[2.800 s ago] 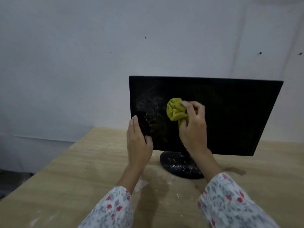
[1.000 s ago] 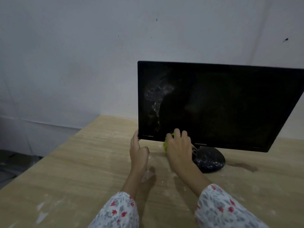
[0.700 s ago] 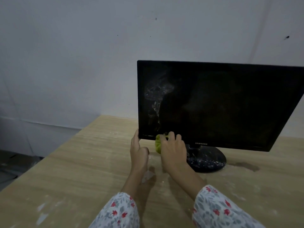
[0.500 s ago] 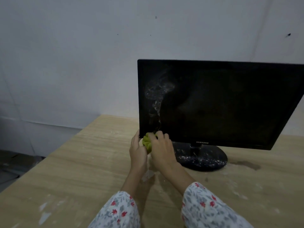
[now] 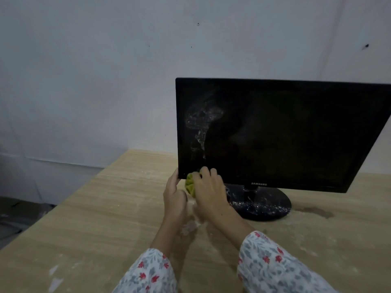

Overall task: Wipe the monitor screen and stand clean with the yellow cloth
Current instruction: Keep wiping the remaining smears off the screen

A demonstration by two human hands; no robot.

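Note:
A black monitor (image 5: 285, 134) stands on a round black stand (image 5: 264, 205) speckled with white dust. A whitish smear marks the screen's left part. My right hand (image 5: 208, 192) grips a bunched yellow cloth (image 5: 190, 184) against the screen's lower left corner; the hand hides most of the cloth. My left hand (image 5: 174, 194) holds the monitor's lower left edge, fingers behind it and thumb in front.
The monitor sits on a light wooden table (image 5: 95, 218) dusted with white specks, close to a white wall (image 5: 105, 70). The table's left edge drops to a dark floor (image 5: 12, 218). A dark stain (image 5: 315, 212) lies right of the stand.
My right hand has slid the cloth down from mid-screen and leftward along the bottom bezel to the lower left corner. My left hand has slipped down the monitor's left edge to that corner.

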